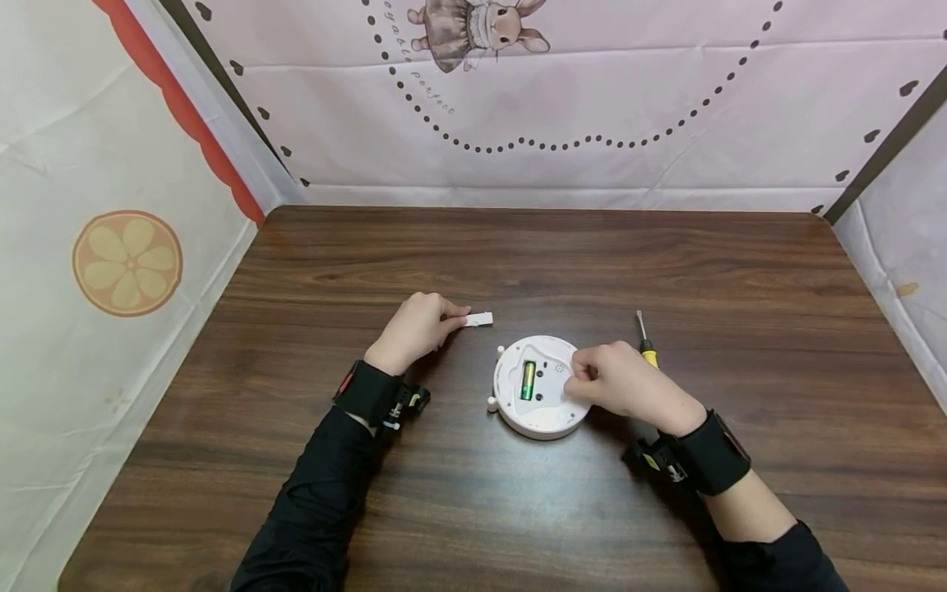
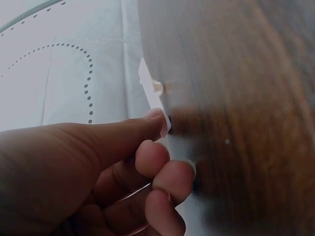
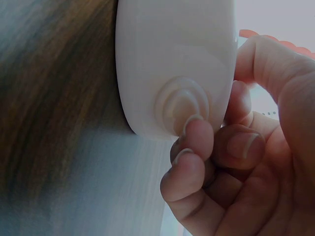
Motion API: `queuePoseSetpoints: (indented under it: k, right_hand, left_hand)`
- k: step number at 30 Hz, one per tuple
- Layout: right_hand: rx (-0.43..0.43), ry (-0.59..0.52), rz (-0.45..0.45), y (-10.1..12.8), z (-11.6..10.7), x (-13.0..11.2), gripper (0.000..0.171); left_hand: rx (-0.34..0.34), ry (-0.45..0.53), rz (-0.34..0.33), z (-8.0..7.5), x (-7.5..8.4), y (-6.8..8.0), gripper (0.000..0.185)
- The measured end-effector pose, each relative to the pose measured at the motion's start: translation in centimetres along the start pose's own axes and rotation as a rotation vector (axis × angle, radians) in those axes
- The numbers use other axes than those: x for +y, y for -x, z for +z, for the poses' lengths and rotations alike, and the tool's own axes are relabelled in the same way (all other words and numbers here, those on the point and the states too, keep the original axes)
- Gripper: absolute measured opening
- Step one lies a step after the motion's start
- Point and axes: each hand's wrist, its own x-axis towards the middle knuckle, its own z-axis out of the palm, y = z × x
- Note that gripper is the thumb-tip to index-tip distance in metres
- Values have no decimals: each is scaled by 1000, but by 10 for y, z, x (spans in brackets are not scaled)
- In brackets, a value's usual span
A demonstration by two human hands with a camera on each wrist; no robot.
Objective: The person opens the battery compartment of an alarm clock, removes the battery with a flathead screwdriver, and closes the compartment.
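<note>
A round white device (image 1: 536, 386) lies back-up on the wooden table (image 1: 518, 255), with a green battery (image 1: 528, 380) showing in its open compartment. My right hand (image 1: 580, 374) grips the device's right rim. In the right wrist view the curled fingers (image 3: 197, 142) press against the white shell (image 3: 172, 59). To the left, my left hand (image 1: 451, 316) pinches one end of a small white cover strip (image 1: 479, 319), which rests on the table. The left wrist view shows this strip (image 2: 147, 83) sticking out past the fingertips (image 2: 152, 118).
A small screwdriver (image 1: 646, 341) with a yellow handle lies just behind my right hand. Fabric walls with a rabbit print (image 1: 481, 29) and an orange-slice print (image 1: 127, 263) close in the table at the back and sides.
</note>
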Motion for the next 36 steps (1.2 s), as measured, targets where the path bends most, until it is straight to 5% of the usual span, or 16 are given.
queuePoseSetpoints:
  k: [27,36]
  right_hand:
    - [-17,-19,16,-1,-2,-1,28]
    - [-15,-13,8,-1,-1,0,32]
  left_hand:
    - [21,-29,26,-2,1,-1,26]
    - [18,-39,40,-10,18,5,24]
